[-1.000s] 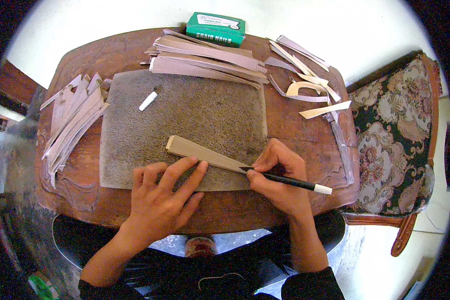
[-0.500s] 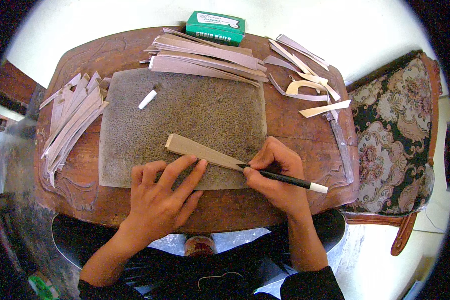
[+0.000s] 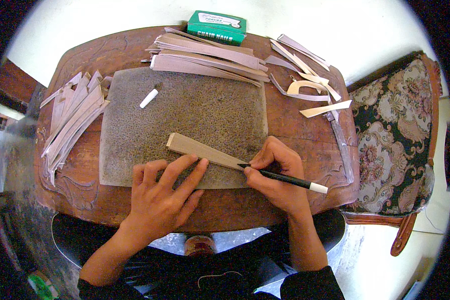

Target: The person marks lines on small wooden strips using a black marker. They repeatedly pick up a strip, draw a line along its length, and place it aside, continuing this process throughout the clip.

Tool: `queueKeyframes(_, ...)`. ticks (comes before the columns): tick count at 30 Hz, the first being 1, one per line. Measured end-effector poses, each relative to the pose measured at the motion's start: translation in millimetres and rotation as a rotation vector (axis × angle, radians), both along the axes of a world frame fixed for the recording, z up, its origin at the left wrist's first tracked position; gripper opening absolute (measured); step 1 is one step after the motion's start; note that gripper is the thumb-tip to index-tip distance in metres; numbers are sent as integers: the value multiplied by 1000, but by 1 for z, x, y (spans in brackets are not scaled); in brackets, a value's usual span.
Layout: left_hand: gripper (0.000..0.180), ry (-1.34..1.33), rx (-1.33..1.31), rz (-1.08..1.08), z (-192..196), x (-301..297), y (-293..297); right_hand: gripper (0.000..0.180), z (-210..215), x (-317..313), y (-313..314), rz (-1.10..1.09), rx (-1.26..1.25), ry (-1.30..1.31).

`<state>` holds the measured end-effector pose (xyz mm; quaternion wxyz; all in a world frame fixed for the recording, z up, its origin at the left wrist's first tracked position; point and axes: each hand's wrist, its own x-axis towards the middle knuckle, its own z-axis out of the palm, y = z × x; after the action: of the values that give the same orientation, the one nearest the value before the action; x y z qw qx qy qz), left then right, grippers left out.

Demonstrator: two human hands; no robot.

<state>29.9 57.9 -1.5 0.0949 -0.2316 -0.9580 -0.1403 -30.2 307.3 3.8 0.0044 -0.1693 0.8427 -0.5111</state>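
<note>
A tapered tan strip [image 3: 200, 149], looking like cardboard or thin wood, lies slanting on a dark speckled mat [image 3: 130, 130]. My left hand [image 3: 166, 192] rests with fingers spread, its fingertips touching the strip's near edge. In my right hand [image 3: 279, 175] is a black marker [image 3: 290, 180] with a white end, gripped in a writing hold. Its tip meets the strip near the narrow right end, which my fingers partly cover. A small white pen cap [image 3: 148, 98] lies on the mat, farther off to the left.
Stacked similar strips [image 3: 205, 57] lie along the mat's far edge, and more strips [image 3: 75, 120] pile at the left. Pale offcuts [image 3: 325, 107] scatter at right beside a long grey blade-like piece [image 3: 340, 145]. A green box [image 3: 216, 29] stands at the back of the carved wooden table [image 3: 305, 130]. A floral chair [image 3: 390, 135] is right.
Both hands, the strip and the marker stay almost in place. The whole picture shifts very slightly.
</note>
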Motion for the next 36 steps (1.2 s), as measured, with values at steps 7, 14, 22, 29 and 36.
queueKeyframes(7,58,7,-15,5,1,0,0,22,0,0,0,3,-5,-21)
queueKeyframes(14,58,-1,-10,4,1,0,0,22,1,0,0,9,1,-9)
queueKeyframes(22,57,22,-18,3,0,-2,0,24,0,1,2,-33,-129,-80)
queueKeyframes(29,57,80,7,7,-3,-3,0,28,32,16,3,-1,-119,-141)
queueKeyframes(36,55,64,-5,-3,-1,-2,0,26,27,23,5,-63,-130,-114)
